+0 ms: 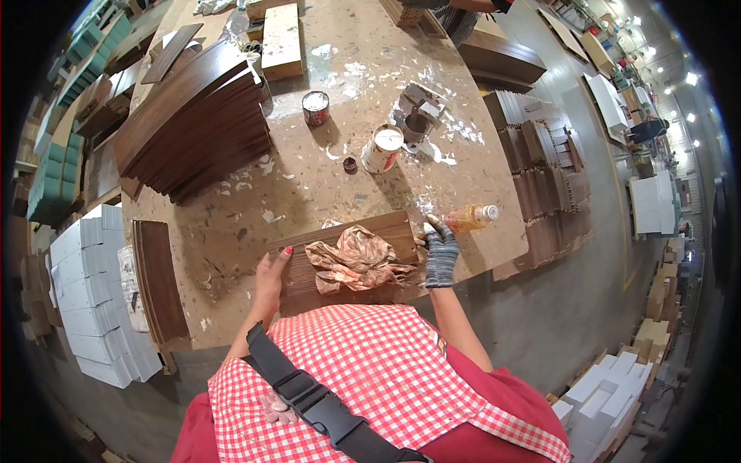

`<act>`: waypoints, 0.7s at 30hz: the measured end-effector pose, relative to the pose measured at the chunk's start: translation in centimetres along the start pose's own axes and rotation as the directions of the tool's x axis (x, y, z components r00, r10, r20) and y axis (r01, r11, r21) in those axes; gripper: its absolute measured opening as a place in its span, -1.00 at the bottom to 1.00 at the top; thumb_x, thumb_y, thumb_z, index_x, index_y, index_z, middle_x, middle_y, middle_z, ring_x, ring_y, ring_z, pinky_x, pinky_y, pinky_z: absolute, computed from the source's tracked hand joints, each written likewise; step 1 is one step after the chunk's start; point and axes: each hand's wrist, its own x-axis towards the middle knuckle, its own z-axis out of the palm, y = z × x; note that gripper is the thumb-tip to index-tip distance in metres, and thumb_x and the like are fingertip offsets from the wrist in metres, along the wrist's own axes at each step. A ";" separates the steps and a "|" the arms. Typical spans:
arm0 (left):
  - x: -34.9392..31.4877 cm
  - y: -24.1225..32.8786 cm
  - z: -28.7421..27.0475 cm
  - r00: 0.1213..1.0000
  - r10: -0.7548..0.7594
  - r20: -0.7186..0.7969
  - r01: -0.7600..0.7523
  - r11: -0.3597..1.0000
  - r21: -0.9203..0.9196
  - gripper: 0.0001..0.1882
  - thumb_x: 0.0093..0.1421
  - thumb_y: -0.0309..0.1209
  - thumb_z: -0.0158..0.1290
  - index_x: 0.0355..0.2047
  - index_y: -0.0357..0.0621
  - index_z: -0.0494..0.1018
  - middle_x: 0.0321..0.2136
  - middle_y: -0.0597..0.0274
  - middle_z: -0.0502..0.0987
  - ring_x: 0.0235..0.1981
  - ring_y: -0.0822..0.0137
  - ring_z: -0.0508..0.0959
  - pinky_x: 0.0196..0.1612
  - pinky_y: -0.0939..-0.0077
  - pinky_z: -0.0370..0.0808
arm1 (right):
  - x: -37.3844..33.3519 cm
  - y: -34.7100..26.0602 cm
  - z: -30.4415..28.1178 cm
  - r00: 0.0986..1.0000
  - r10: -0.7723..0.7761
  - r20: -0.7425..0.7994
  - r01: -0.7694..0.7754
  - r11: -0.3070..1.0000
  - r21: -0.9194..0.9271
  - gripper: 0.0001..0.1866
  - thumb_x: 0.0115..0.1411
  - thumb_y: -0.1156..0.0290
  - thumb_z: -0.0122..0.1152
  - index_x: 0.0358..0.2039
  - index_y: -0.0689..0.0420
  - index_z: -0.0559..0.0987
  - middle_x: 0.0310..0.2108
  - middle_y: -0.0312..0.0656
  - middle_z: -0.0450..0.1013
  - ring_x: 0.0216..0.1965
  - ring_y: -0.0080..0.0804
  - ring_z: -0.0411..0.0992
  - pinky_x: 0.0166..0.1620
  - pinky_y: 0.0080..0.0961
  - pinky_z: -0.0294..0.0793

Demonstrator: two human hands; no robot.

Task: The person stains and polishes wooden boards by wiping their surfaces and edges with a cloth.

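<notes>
A dark brown wooden board [297,245] lies across the table's near edge, close to my apron. My bare left hand [272,276] grips its left end, thumb on top and the other fingers mostly hidden. On the board rests a crumpled, brown-stained cloth [356,259]. My right hand [441,255], in a grey striped glove, is at the board's right end with its fingers bent together. A small whitish spot shows at those fingertips, too small to name. Just beyond them a clear bottle of amber liquid [469,217] lies tilted or on its side; I cannot tell which.
Beyond the board stand a white can [383,149], an open dark can [316,109], a small dark cap [350,164] and a brown-stained container [417,126]. A tall stack of brown boards [197,127] fills the table's left. Another person [463,15] works at the far end.
</notes>
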 end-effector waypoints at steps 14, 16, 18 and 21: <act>0.4 -0.2 -0.6 1.000 -0.019 0.025 0.018 0.999 0.035 -0.59 0.21 -0.23 0.10 -0.07 -0.25 0.34 -0.23 0.21 0.54 -0.29 0.46 0.53 -0.25 0.61 0.45 | 0.4 0.8 -0.1 0.999 -0.014 -0.029 0.013 0.999 -0.045 -0.75 0.20 0.57 0.08 -0.09 0.22 0.53 -0.42 -0.30 0.48 -0.52 -0.63 0.38 -0.44 -0.71 0.46; 0.2 0.1 -0.4 0.998 -0.031 0.063 0.031 0.999 0.013 -0.58 0.21 -0.23 0.10 -0.05 -0.26 0.33 -0.22 0.20 0.54 -0.27 0.46 0.53 -0.23 0.61 0.45 | 0.1 0.5 0.2 0.999 0.016 -0.038 -0.018 0.998 -0.065 -0.75 0.20 0.57 0.08 -0.10 0.21 0.53 -0.42 -0.31 0.48 -0.52 -0.64 0.38 -0.44 -0.72 0.45; 0.2 -0.1 -0.6 0.998 0.009 0.061 -0.012 0.998 0.056 -0.56 0.22 -0.16 0.06 -0.07 -0.26 0.34 -0.28 0.22 0.54 -0.30 0.44 0.53 -0.24 0.58 0.46 | 0.2 0.8 0.2 1.000 0.002 -0.026 -0.003 0.999 -0.043 -0.76 0.20 0.57 0.09 -0.11 0.20 0.54 -0.42 -0.31 0.48 -0.53 -0.65 0.37 -0.47 -0.73 0.43; 0.8 -0.8 -1.5 0.999 -0.015 0.047 0.013 1.000 0.027 -0.50 0.29 -0.04 -0.10 -0.05 -0.26 0.36 -0.17 0.16 0.52 -0.17 0.40 0.49 -0.06 0.53 0.39 | 1.1 1.9 -0.4 0.999 -0.043 -0.007 0.043 0.999 0.000 -0.76 0.20 0.56 0.09 -0.09 0.21 0.51 -0.49 -0.28 0.46 -0.58 -0.63 0.39 -0.54 -0.68 0.44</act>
